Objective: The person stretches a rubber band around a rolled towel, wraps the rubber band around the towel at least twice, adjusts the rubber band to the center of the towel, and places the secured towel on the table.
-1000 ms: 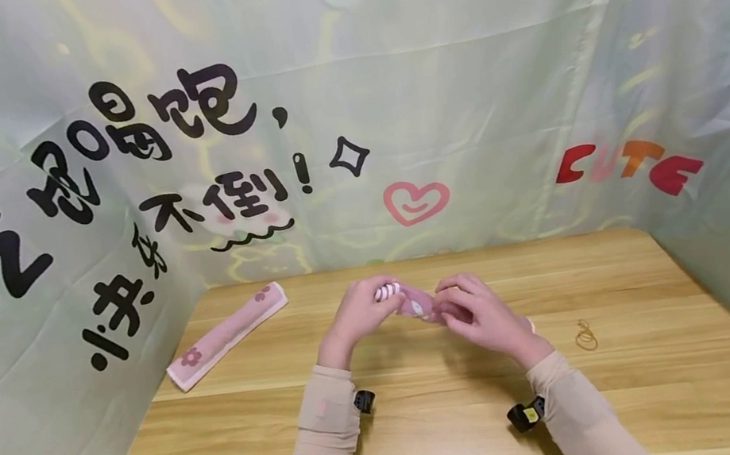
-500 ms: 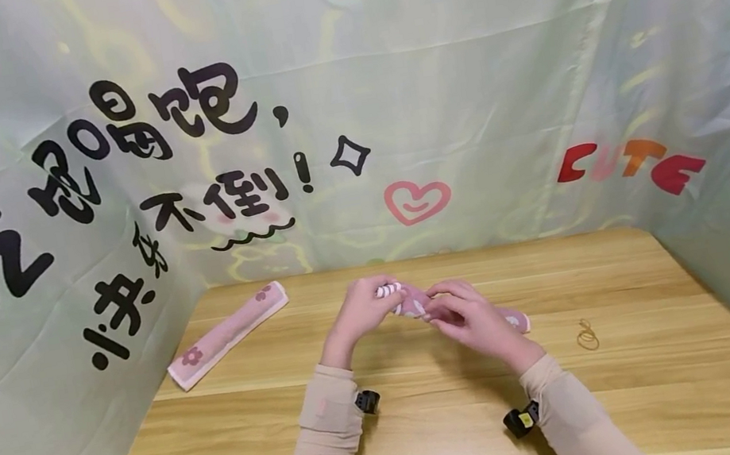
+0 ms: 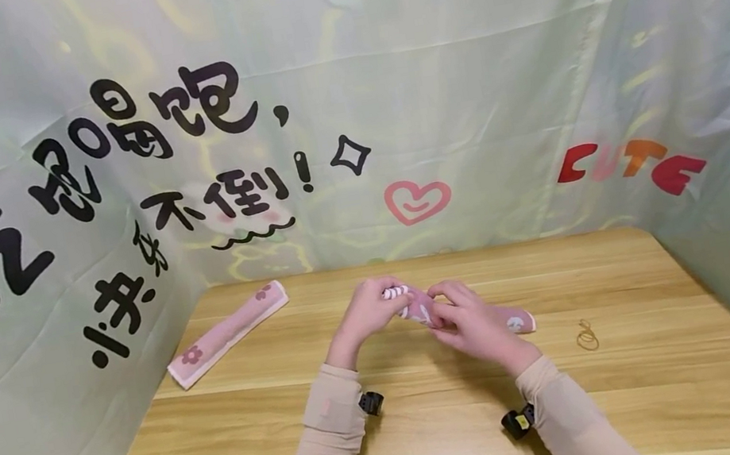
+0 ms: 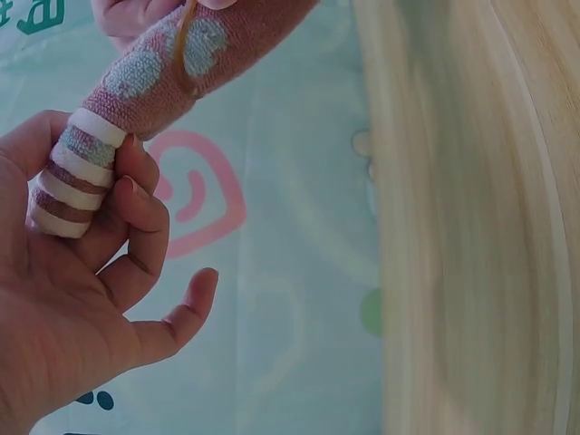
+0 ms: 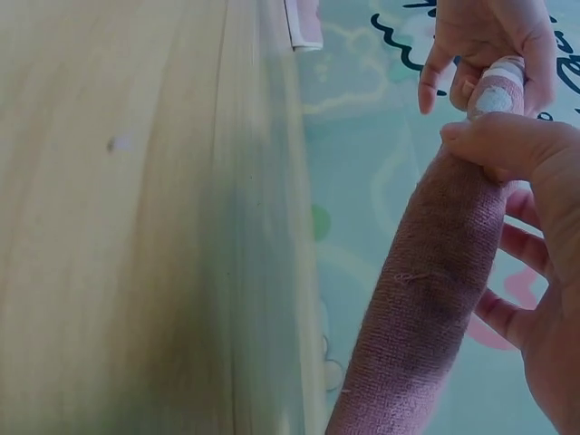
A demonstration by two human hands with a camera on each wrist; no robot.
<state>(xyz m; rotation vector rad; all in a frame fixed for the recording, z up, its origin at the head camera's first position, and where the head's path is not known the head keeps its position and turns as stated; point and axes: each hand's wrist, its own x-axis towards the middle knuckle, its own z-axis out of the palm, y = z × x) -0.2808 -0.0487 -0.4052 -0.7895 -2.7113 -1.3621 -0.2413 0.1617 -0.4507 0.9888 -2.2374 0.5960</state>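
A rolled pink towel [image 3: 416, 309] with pale patches is held above the table by both hands. My left hand [image 3: 366, 311] grips its tapered, white-striped end, thumb on one side and curled fingers on the other. Further along the roll, my right hand [image 3: 472, 326] pinches it between thumb and fingers. In the left wrist view, a thin brown rubber band [image 4: 184, 50] lies across the towel beside the right fingertips. The right wrist view has the thick plain part of the roll [image 5: 421, 281] running past the right palm; the band cannot be made out there.
At the back left of the wooden table [image 3: 402, 447] lies another pink towel [image 3: 231, 335], folded into a long strip with flower prints. Thin loose rubber bands [image 3: 587, 335] lie right of the hands. A printed cloth [image 3: 475, 104] hangs round the table.
My right hand has shifted slightly left along the roll, and its fingers have drawn in on it. More of the towel's right end shows. The left hand has edged right, still gripping.
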